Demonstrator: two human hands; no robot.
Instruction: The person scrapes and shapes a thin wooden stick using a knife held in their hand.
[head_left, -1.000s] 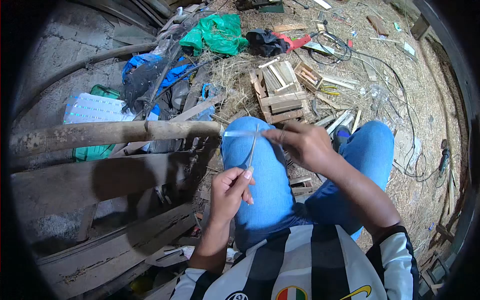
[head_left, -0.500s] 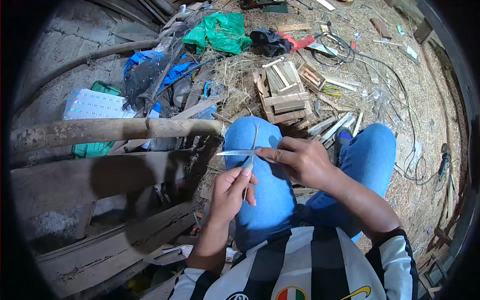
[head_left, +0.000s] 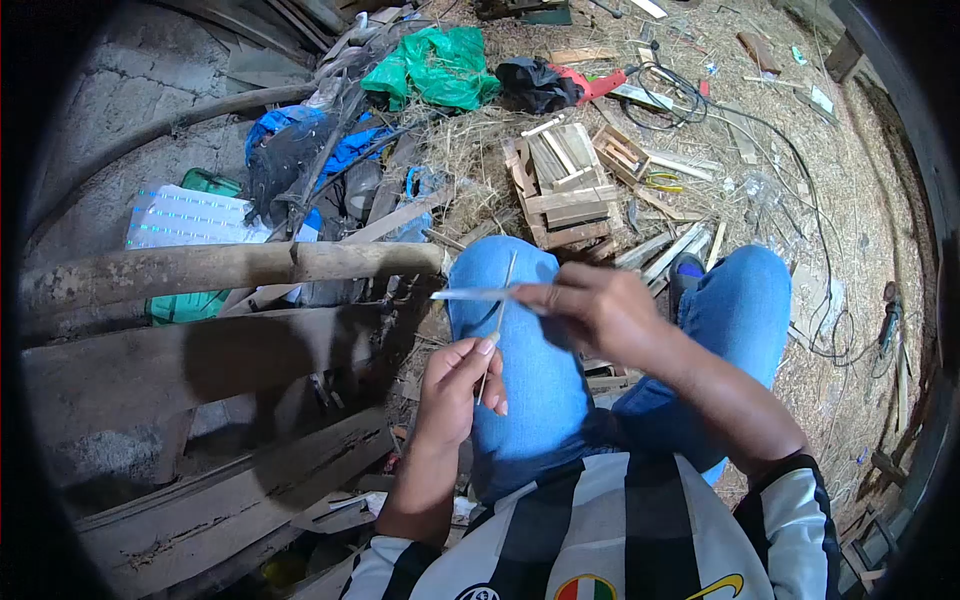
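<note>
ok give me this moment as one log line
left hand: holds stick | right hand: holds blade | blade: crosses stick in view, contact unclear

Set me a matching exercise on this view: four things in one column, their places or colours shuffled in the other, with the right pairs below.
Things
1. Blade
2. Stick
3. Jeans
4. Shirt

Places and colours
A. Blue
B. Pinched in the left hand
C. Black and white stripes
D. Jutting from the right hand

Pairs: 1-D, 2-B, 3-A, 4-C
</note>
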